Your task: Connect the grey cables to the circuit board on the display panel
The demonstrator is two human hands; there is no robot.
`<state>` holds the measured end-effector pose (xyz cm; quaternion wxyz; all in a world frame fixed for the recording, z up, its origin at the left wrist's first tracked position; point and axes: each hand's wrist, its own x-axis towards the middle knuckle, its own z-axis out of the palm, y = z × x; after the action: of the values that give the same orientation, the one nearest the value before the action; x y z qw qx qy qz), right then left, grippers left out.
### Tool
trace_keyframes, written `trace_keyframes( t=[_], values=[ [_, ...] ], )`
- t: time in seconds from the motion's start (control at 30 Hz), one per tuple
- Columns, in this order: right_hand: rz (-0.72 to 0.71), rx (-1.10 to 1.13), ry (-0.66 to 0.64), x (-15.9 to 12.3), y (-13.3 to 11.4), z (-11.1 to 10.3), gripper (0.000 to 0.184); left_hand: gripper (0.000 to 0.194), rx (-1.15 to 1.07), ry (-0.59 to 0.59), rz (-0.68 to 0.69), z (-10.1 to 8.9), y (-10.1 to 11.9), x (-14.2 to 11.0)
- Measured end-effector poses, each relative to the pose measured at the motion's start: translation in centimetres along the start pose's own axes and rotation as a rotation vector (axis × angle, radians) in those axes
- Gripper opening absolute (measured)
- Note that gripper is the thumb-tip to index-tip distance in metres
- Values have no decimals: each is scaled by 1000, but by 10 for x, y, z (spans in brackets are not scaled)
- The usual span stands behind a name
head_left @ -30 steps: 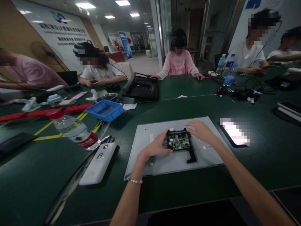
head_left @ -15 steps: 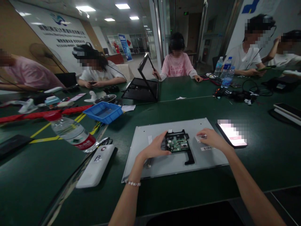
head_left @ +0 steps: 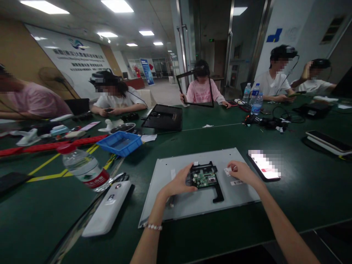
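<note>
A grey metal panel (head_left: 162, 198) lies flat on the table in front of me. On its middle sits a green circuit board (head_left: 204, 179) in a black plastic bracket (head_left: 218, 194). My left hand (head_left: 180, 181) grips the bracket's left side, thumb at the near edge and fingers at the far edge. At the panel's right part, my right hand (head_left: 242, 171) is closed in a pinch over a small white label (head_left: 227, 171). Anything between those fingertips is too small to make out. A barcode sticker (head_left: 236, 182) lies just below that hand.
Left of the panel are a white power bank (head_left: 108, 209), a water bottle (head_left: 85, 168) and a blue tray (head_left: 121, 143). A lit phone (head_left: 265, 167) lies to the right. Across the table, a person in pink (head_left: 202, 90) holds a black frame (head_left: 211, 88) near a black panel (head_left: 165, 117).
My view has tilted up, so the table sits lower in the picture. Both hands keep nearly the same places on the panel. The person opposite has raised the black frame upright.
</note>
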<state>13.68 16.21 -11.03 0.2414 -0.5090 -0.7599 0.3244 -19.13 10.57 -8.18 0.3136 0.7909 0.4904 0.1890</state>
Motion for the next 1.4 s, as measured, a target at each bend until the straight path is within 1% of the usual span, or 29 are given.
trace_keyframes(
  t=[0.1,0.2,0.3,0.4,0.5,0.6,0.7,0.77,0.83,0.93,1.03,1.1,1.27,1.4],
  values=[
    [-4,37,32,0,-3,1,30,103,10,12,12,-1,-3,-1],
    [-11,72,67,2,-3,4,26,103,27,15,9,-1,-5,-1],
    [-8,158,89,5,-2,6,21,102,42,14,12,-2,-2,-2],
    [30,275,66,7,-1,9,16,103,76,11,24,-2,4,-2],
    [62,343,25,9,-1,11,16,103,142,18,14,-1,12,-3],
    [103,393,-18,10,-1,14,18,89,247,86,8,4,20,-1],
    [140,437,-58,11,-3,19,20,66,402,199,61,13,30,5],
    [150,466,-63,10,-7,22,17,54,508,252,96,20,37,10],
    [164,503,-57,9,-12,26,14,46,588,275,115,27,43,15],
    [184,575,-66,5,-20,30,12,41,630,267,117,33,47,19],
    [192,632,-110,2,-25,31,20,42,602,264,88,35,45,20],
    [196,634,-145,2,-26,31,24,43,573,294,57,33,41,20],
    [234,560,-151,3,-24,29,13,43,513,379,-19,22,28,18],
    [173,514,-140,1,-24,27,14,44,471,422,-72,15,15,16]
  ],
)
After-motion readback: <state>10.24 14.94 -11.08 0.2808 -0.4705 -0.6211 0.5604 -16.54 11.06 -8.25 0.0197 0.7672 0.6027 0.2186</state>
